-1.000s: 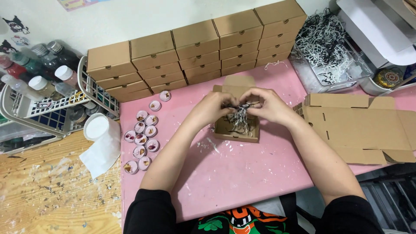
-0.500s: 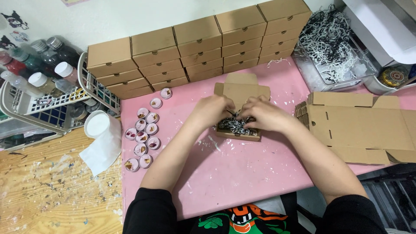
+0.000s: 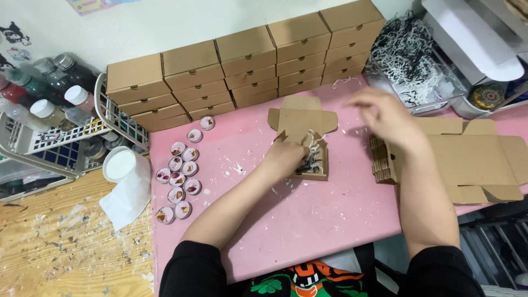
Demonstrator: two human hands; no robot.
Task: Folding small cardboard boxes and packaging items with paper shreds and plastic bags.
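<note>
**Small carton steadied on a pink work mat while shredded filler is pressed in**

A small open cardboard box, its lid flaps thrown back towards the wall, is seen at the middle of the pink mat, where it is pinned in place by the left hand; the fingers are closed against its near side and over the black-and-white paper shred inside, apparently so the light carton is kept from sliding. The right hand is lifted clear and blurred, fingers spread and empty, above a stack of flat box blanks kept at the right edge. A clear tub of the same shred is kept behind it. Closed boxes are stacked in rows along the wall. Small round tins, lids possibly off, are lined up to the left, beside a paper roll and a wire basket of bottles.
</note>
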